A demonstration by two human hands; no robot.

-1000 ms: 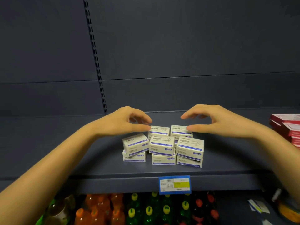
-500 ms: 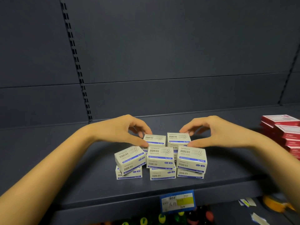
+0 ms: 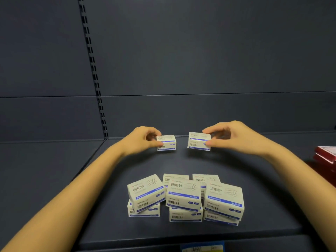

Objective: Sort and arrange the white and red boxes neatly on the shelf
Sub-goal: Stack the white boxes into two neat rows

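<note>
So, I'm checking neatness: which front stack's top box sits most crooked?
The left stack's top box: twisted and tilted on the one beneath; the others sit squarer.

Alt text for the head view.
The left hand pinches one white box, the right hand a second white box, apart, near the back of a dark shelf. Stacked white boxes cluster nearer the front, red boxes far right.

One white box [image 3: 166, 142] is pinched by the left hand [image 3: 141, 140], another [image 3: 199, 141] by the right hand [image 3: 234, 137]. A stacked cluster of white boxes [image 3: 184, 197] is seen on the shelf [image 3: 190, 160] near its front edge.
</note>
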